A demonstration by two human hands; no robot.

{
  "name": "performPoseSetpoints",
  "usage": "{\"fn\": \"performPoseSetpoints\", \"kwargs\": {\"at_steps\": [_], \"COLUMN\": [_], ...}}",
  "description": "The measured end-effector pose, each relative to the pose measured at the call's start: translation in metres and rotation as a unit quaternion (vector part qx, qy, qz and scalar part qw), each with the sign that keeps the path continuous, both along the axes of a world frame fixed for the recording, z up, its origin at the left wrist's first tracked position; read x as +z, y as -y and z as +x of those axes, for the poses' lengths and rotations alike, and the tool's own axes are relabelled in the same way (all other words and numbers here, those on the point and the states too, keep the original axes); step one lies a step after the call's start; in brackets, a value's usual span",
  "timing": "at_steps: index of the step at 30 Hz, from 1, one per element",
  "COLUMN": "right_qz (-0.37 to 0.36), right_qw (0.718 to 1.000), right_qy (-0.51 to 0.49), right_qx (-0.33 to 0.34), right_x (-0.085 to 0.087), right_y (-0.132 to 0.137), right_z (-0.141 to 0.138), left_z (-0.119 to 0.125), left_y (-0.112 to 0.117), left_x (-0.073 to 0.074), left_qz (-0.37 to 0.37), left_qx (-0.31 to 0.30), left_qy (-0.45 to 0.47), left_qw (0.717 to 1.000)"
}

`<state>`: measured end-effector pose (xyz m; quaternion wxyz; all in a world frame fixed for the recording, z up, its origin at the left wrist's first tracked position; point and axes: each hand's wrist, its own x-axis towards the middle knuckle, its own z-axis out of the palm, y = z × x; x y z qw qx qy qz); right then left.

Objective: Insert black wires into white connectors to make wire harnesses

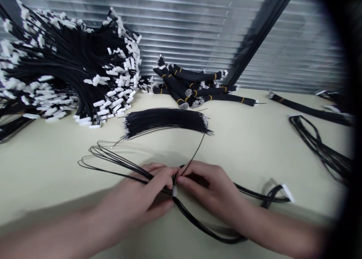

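My left hand point(152, 187) is closed around a bunch of thin black wires point(118, 161), whose looped ends stick out to the left. A small pale connector point(174, 191) shows at its fingertips. My right hand point(209, 183) pinches a single black wire point(195, 153) close to that connector; the wire's free end rises toward the loose wire bundle. From the connector, more black wires point(198, 225) curve right under my right forearm. A white connector point(287, 193) lies at the right, joined to black wires. The exact contact at the fingertips is partly hidden.
A flat bundle of cut black wires point(166, 121) lies just beyond my hands. Behind it are several banded black wire bundles point(192, 81). A big heap of black cables with white connectors point(70, 63) fills the back left. Other cables point(319, 146) lie at right, before window blinds point(186, 21).
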<state>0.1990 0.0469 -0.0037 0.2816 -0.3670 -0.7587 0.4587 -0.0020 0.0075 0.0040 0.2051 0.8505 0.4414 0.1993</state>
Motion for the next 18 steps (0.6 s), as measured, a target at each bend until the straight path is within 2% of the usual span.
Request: {"fn": "performPoseSetpoints", "kwargs": {"at_steps": [5, 14, 18], "right_qz": [0.011, 0.034, 0.061], "right_qw": [1.0, 0.999, 0.997], "right_qy": [0.023, -0.021, 0.009], "right_qx": [-0.006, 0.02, 0.036], "right_x": [0.001, 0.0009, 0.0026], "right_y": [0.0013, -0.0016, -0.0007], "right_z": [-0.0006, -0.0033, -0.0045], "left_z": [0.0001, 0.0003, 0.0008], "left_y": [0.0016, -0.0004, -0.0009], "left_x": [-0.0002, 0.0, -0.0011], "left_qz": [-0.004, -0.028, -0.023], "left_qx": [-0.01, -0.017, -0.025], "left_qy": [0.005, 0.004, 0.003], "left_qw": [1.0, 0.999, 0.999]}}
